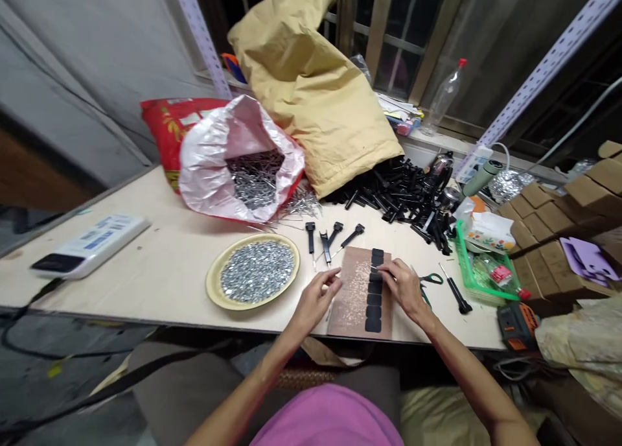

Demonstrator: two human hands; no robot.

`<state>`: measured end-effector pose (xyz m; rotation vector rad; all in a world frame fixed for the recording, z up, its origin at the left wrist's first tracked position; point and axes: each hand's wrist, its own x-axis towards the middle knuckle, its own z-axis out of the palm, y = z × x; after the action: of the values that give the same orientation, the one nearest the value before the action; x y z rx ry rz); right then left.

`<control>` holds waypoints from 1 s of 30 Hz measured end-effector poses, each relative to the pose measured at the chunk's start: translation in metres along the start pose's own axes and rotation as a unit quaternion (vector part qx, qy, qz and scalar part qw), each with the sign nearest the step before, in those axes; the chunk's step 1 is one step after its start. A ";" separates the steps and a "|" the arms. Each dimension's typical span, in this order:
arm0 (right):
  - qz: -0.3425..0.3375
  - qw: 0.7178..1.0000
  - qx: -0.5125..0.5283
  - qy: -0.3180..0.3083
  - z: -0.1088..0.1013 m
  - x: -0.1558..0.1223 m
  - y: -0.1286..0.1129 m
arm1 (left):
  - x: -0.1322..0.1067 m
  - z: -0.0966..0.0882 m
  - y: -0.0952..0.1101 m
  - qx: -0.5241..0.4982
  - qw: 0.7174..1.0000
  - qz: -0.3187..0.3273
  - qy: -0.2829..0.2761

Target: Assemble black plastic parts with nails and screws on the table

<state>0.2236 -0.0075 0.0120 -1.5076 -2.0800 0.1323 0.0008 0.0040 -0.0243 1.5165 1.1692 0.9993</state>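
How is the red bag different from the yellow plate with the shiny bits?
The red bag is bigger and crumpled; the yellow plate is smaller, round and shallow. The red bag holds long, thin metal pins, but the yellow plate holds small shiny bits. Both sit on the table and hold lots of silvery pieces.

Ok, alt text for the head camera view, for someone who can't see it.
A person's right hand pinches what looks like a thin metal piece over black patches on a brown board, the left hand at its left edge. Left of the board is a plate of silvery bits; behind lie an open red sack of metal rods and a pile of black parts.
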 end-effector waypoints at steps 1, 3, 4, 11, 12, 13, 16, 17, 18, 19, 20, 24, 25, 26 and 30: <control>0.000 1.000 -0.024 -0.012 -0.003 -0.003 0.010 | -0.004 0.010 -0.005 0.051 0.998 0.045 -0.003; -0.004 0.997 -0.068 -0.034 -0.005 -0.003 0.030 | -0.011 0.031 -0.016 0.140 0.982 0.129 0.003; -0.006 0.995 -0.087 -0.041 -0.004 0.000 0.039 | -0.014 0.040 -0.020 0.176 0.971 0.161 0.006; -0.094 0.992 -0.078 -0.034 0.012 0.013 0.070 | -0.021 0.061 -0.042 0.311 0.923 0.226 0.022; -0.117 0.990 -0.062 -0.039 0.014 0.004 0.066 | -0.021 0.061 -0.043 0.313 0.922 0.226 0.027; -0.139 0.988 -0.046 -0.047 0.015 -0.007 0.060 | -0.021 0.060 -0.044 0.311 0.923 0.225 0.033; -0.235 0.967 0.005 -0.099 0.011 -0.039 0.041 | -0.022 0.059 -0.045 0.303 0.928 0.211 0.044; -0.282 0.951 0.022 -0.122 0.009 -0.042 0.038 | -0.023 0.059 -0.045 0.301 0.930 0.206 0.045; -0.284 0.951 0.030 -0.120 0.007 -0.040 0.038 | -0.023 0.059 -0.045 0.300 0.931 0.202 0.046; -0.268 0.957 0.035 -0.107 0.004 -0.032 0.041 | -0.024 0.059 -0.046 0.300 0.932 0.199 0.046; -0.212 0.973 0.029 -0.083 0.003 -0.022 0.046 | -0.024 0.059 -0.046 0.301 0.932 0.196 0.046; -0.141 0.988 0.008 -0.071 0.006 0.006 0.061 | -0.025 0.058 -0.048 0.314 0.927 0.200 0.038; -0.168 0.982 0.017 -0.087 0.008 0.001 0.059 | -0.025 0.058 -0.048 0.317 0.925 0.204 0.038; -0.209 0.971 0.023 -0.112 0.009 -0.008 0.055 | -0.025 0.057 -0.048 0.321 0.924 0.206 0.039; -0.289 0.944 0.038 -0.157 0.008 -0.047 0.036 | -0.024 0.057 -0.047 0.327 0.924 0.197 0.038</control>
<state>0.2601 -0.0343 -0.0267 -0.8159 -2.6504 0.2353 0.0406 -0.0260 -0.0843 2.3310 1.3637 0.9776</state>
